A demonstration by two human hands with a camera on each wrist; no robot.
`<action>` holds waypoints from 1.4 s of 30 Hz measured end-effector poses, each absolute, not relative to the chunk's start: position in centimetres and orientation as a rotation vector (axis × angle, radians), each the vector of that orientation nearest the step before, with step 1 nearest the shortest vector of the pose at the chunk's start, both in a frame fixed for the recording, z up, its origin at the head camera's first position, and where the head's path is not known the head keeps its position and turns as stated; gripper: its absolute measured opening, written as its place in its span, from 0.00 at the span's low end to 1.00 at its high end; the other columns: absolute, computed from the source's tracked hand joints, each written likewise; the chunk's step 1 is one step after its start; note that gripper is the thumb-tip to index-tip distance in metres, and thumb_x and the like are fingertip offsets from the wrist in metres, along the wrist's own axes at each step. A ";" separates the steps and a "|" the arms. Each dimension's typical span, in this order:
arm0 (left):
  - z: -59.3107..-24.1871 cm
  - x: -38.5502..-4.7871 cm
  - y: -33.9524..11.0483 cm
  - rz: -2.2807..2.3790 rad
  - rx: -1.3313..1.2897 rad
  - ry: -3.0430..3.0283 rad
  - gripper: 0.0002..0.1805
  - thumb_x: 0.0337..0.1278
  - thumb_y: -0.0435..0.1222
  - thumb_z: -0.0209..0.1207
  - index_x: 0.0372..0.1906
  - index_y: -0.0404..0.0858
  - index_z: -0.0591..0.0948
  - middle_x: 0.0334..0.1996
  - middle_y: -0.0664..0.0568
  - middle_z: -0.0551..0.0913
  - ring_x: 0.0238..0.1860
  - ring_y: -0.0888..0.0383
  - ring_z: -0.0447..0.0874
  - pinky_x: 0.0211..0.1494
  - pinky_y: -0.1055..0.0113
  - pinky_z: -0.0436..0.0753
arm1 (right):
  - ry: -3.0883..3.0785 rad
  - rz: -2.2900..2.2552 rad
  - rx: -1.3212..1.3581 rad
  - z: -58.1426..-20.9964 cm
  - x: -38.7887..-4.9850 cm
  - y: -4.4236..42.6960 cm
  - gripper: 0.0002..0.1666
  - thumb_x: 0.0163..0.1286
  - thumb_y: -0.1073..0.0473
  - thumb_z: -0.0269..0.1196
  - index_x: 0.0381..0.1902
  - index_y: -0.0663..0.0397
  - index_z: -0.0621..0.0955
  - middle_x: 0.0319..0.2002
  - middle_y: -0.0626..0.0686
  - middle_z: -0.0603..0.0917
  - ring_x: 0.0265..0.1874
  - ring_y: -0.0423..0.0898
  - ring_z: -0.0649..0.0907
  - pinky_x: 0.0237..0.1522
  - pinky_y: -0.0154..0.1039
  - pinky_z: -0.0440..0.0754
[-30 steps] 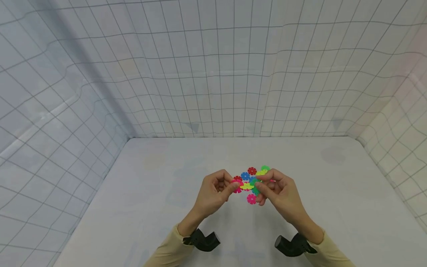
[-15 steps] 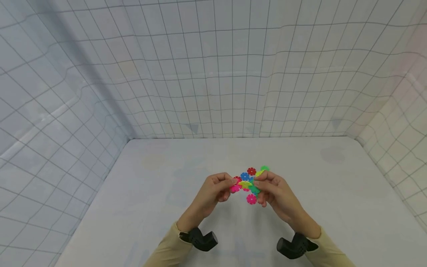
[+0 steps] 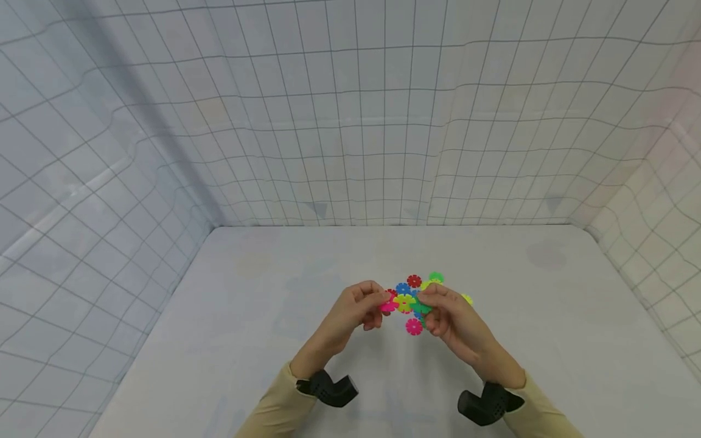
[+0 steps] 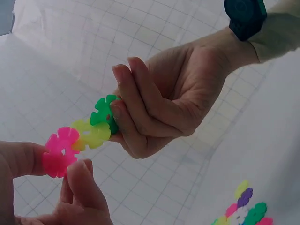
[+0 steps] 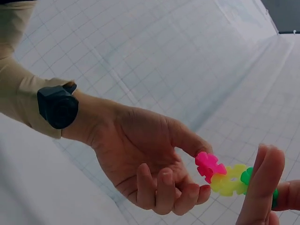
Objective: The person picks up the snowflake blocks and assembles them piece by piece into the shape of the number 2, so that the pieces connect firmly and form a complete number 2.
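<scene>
Three notched flower discs are joined in a row between the hands: a pink disc [image 4: 62, 152], a yellow disc [image 4: 90, 134] and a green disc [image 4: 105, 112]. My left hand [image 3: 347, 316] pinches the pink disc between thumb and fingers. On the other end, my right hand [image 3: 457, 322] pinches the green disc, partly covering it. The right wrist view shows the pink disc [image 5: 209, 167] at the left fingertips and the yellow disc [image 5: 228, 180] in the middle, exposed between both hands.
Loose discs lie on the white table [image 3: 246, 340] behind and below the hands, among them a red disc [image 3: 414, 281], a blue disc [image 3: 403, 288] and a pink one [image 3: 414, 326]. Gridded white sheets [image 3: 383, 121] surround the table at the back and sides.
The held row has turned, so the yellow disc now shows its flat face to the head view. Both hands have shifted slightly and keep their pinch at the two ends.
</scene>
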State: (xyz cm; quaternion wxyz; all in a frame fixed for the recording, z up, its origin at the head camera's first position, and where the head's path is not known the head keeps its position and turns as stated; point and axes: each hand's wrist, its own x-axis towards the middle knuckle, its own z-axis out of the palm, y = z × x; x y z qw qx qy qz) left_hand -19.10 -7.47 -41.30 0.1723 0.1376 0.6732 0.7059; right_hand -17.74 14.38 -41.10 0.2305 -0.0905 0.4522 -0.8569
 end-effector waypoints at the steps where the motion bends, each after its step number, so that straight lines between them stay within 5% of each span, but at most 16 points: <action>1: -41.3 -19.1 -7.5 1.983 0.407 1.985 0.11 0.64 0.41 0.57 0.37 0.35 0.75 0.24 0.51 0.78 0.21 0.60 0.72 0.23 0.72 0.69 | 1.289 -2.348 -0.264 -41.1 -17.7 14.4 0.08 0.75 0.64 0.49 0.35 0.55 0.74 0.20 0.48 0.79 0.16 0.38 0.80 0.25 0.26 0.78; 8: -41.5 -19.0 -7.3 1.779 0.782 2.469 0.09 0.56 0.41 0.65 0.42 0.47 0.83 0.39 0.62 0.81 0.41 0.61 0.76 0.39 0.65 0.75 | 1.650 -2.243 -0.441 -41.4 -17.8 14.2 0.04 0.72 0.64 0.55 0.38 0.61 0.72 0.22 0.52 0.82 0.17 0.41 0.82 0.24 0.31 0.80; 18: -41.5 -19.6 -7.8 1.881 0.915 2.648 0.04 0.49 0.36 0.70 0.33 0.44 0.86 0.32 0.60 0.84 0.34 0.60 0.79 0.34 0.65 0.76 | 2.208 -1.862 -0.555 -42.7 -20.4 16.4 0.13 0.72 0.59 0.57 0.42 0.67 0.76 0.32 0.63 0.80 0.28 0.65 0.81 0.27 0.46 0.83; 27: -41.1 -19.7 -8.6 1.934 0.808 2.590 0.05 0.55 0.40 0.66 0.34 0.43 0.87 0.32 0.62 0.85 0.31 0.59 0.80 0.35 0.64 0.78 | 2.741 -0.943 -0.514 -46.3 -22.0 17.6 0.13 0.57 0.55 0.71 0.36 0.54 0.81 0.25 0.45 0.77 0.24 0.43 0.75 0.26 0.38 0.74; 37: -38.3 -18.2 -8.4 1.970 0.809 2.610 0.03 0.52 0.27 0.66 0.33 0.34 0.86 0.32 0.51 0.85 0.31 0.58 0.79 0.34 0.64 0.78 | 2.770 -0.846 -0.525 -47.7 -22.2 17.1 0.19 0.49 0.58 0.75 0.33 0.55 0.77 0.25 0.46 0.74 0.27 0.43 0.73 0.29 0.39 0.74; 42: -39.7 -19.0 -8.8 2.023 0.778 2.550 0.03 0.54 0.33 0.66 0.33 0.36 0.86 0.30 0.54 0.85 0.29 0.57 0.80 0.34 0.63 0.78 | 2.733 -0.949 -0.553 -47.7 -22.3 17.2 0.18 0.50 0.62 0.74 0.31 0.55 0.75 0.24 0.46 0.73 0.25 0.43 0.73 0.28 0.38 0.74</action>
